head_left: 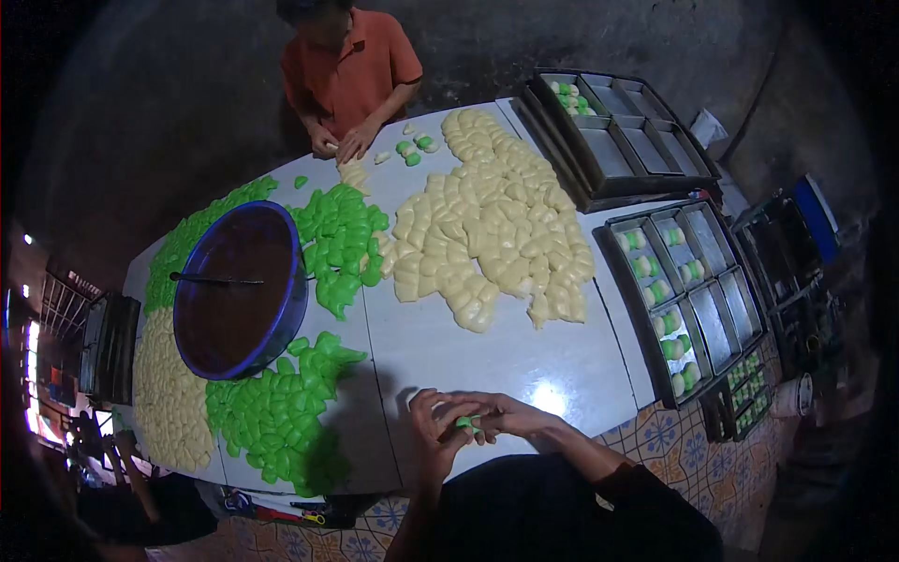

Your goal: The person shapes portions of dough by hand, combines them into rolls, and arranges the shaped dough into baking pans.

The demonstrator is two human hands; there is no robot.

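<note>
Close to the table's near edge, my left hand (434, 429) and my right hand (501, 414) come together around a small piece of green dough (465, 422). Fingers of both hands curl over it, so only a bit of green shows between them. To the left of my hands spreads a pile of green dough pieces (272, 417). Beyond them lies a broad sheet of cream dough pieces (506, 225), and a second green pile (335, 239) sits beside it.
A blue basin (298, 314) of brown filling with a stick across it stands at left. Divided metal trays (613, 248) hold green-and-cream dough pieces at right, near stacked trays (604, 155). Across the table (421, 365) a person in an orange shirt (351, 70) handles dough.
</note>
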